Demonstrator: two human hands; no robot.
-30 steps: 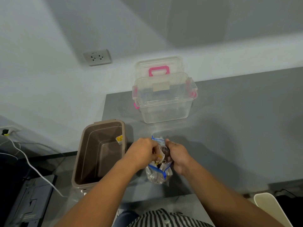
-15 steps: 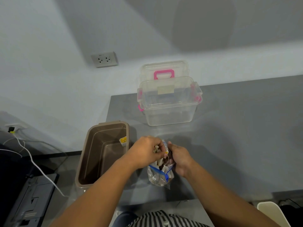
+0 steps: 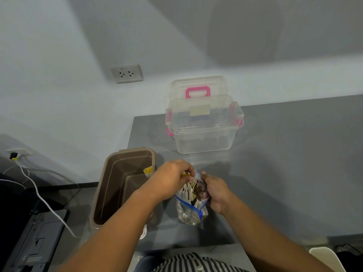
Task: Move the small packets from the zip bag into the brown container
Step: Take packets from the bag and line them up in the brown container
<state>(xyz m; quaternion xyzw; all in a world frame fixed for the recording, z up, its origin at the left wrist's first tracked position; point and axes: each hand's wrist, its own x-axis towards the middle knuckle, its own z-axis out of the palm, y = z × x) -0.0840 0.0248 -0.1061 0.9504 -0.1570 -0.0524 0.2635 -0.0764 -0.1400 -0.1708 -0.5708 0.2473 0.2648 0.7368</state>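
The right hand grips the zip bag: keep it still. The left hand pinches small packets: lift them slowly.

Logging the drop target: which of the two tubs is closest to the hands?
The brown tub, right beside the left hand; the clear tub with pink latches stands farther back.

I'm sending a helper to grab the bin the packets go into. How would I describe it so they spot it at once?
Start at the grey table: the brown bin stands at its left edge, just left of the zip bag. It is opaque brown with a small yellow sticker on its rim, whereas the box farther back is clear with pink clasps.
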